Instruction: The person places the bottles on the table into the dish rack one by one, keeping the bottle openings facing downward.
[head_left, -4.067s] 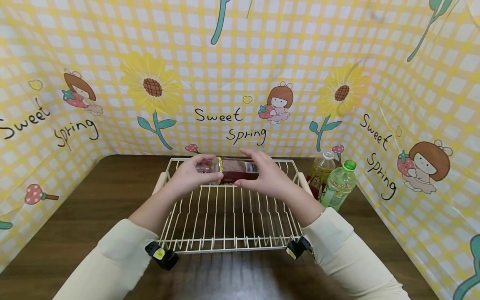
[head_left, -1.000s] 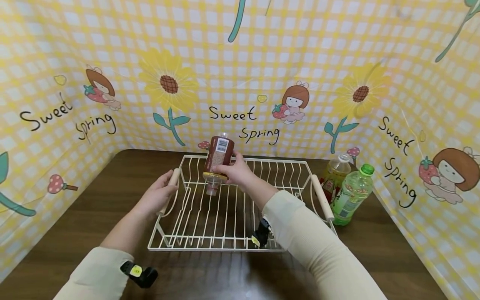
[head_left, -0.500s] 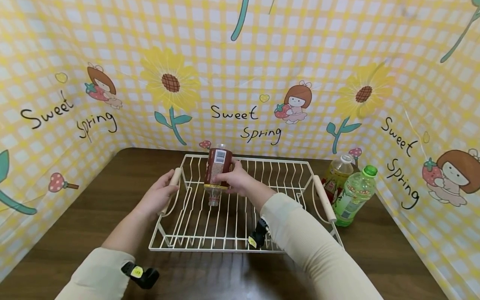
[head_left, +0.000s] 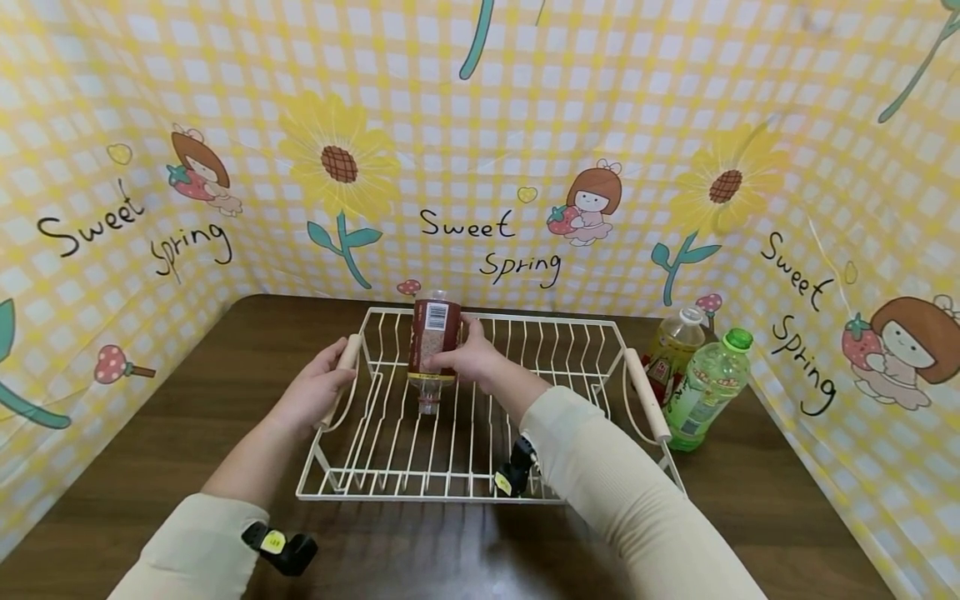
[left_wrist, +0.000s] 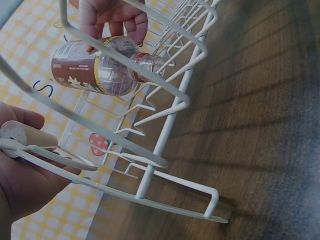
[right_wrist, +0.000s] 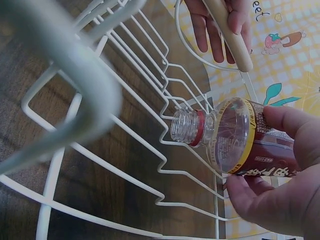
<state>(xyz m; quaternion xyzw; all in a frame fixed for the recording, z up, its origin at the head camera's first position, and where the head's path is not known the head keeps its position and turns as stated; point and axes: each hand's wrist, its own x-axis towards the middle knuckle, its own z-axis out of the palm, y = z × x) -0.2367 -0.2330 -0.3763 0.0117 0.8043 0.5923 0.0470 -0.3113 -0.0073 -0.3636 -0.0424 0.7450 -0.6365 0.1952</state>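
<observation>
Gripping upside-down bottle (head_left: pixel 432 342): right hand (head_left: pixel 474 357) angled inward over rack (head_left: pixel 420 498) | left hand (head_left: pixel 318 387) holding wooden handle (head_left: pixel 351 352)

**Sleeves and Wrist-Worn Devices of the Person**

Lower left: cream left sleeve (head_left: pixel 198 542) with a wide, smooth cuff; below the bare left hand (head_left: pixel 318 387), a black strap and angular black device (head_left: pixel 296 557) bearing a yellow label (head_left: pixel 273 542), its dark marks too small to read. Lower right: matching right sleeve (head_left: pixel 637 500), finely ribbed and creased; bare right hand (head_left: pixel 471 357); similar black unit (head_left: pixel 519 460), also yellow-labelled.
</observation>
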